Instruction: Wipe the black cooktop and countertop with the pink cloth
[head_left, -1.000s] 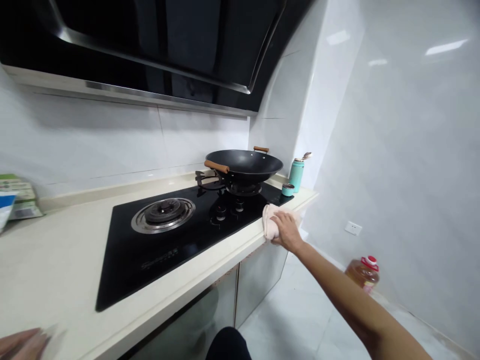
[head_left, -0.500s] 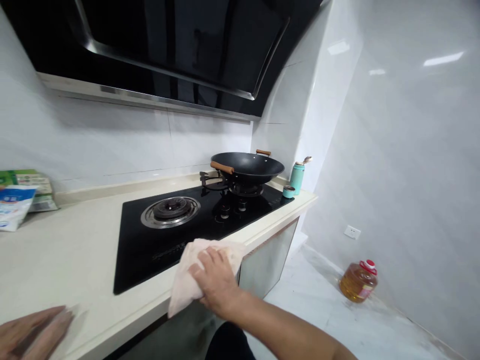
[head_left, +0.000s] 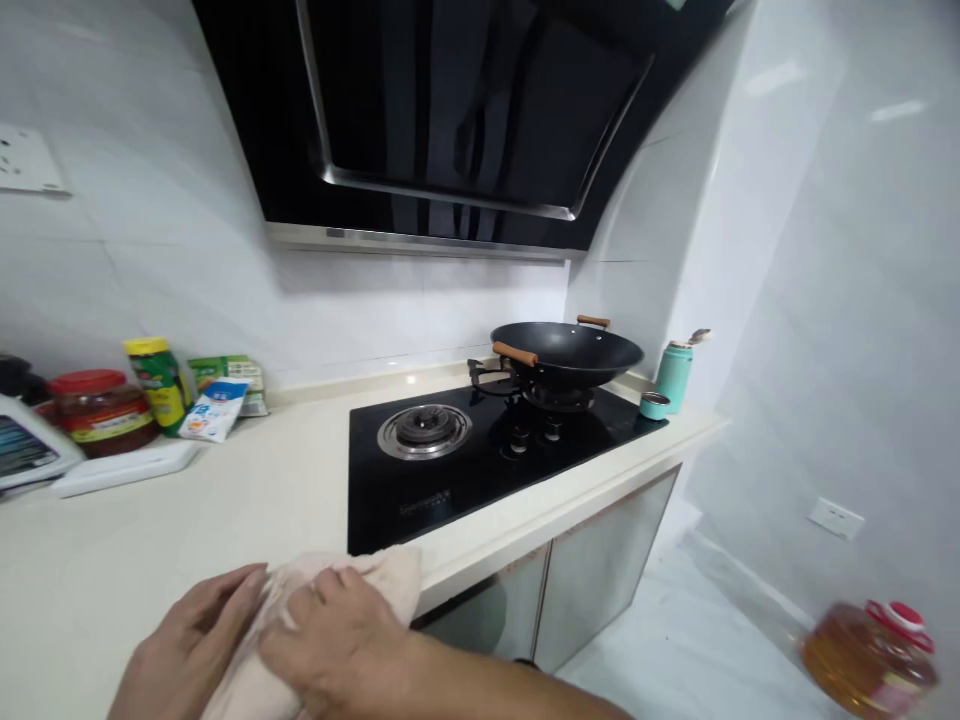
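Observation:
A pale pink cloth (head_left: 394, 580) lies bunched over the front edge of the counter, by the near left corner of the black gas hob (head_left: 480, 500). My right hand (head_left: 337, 635) grips it from above, fingers bent into the fabric. Against the cloth's left side is my left hand (head_left: 187, 640), its fingers drawn together at the edge of the fabric; part of its grip is hidden. A black wok (head_left: 566, 350) with wooden handles rests on the hob's far right burner. The left burner (head_left: 425, 430) is bare.
A teal flask (head_left: 675, 378) and its cup (head_left: 654, 406) stand at the hob's right end. Along the left wall are a red-lidded jar (head_left: 105, 420), a yellow-capped container (head_left: 159, 390) and packets (head_left: 217, 408). The range hood (head_left: 465, 120) hangs above. An oil bottle (head_left: 866, 660) stands on the floor.
My right hand has brought the cloth left along the counter edge to my left hand, whose fingers have closed beside it. The view has turned left, showing more jars.

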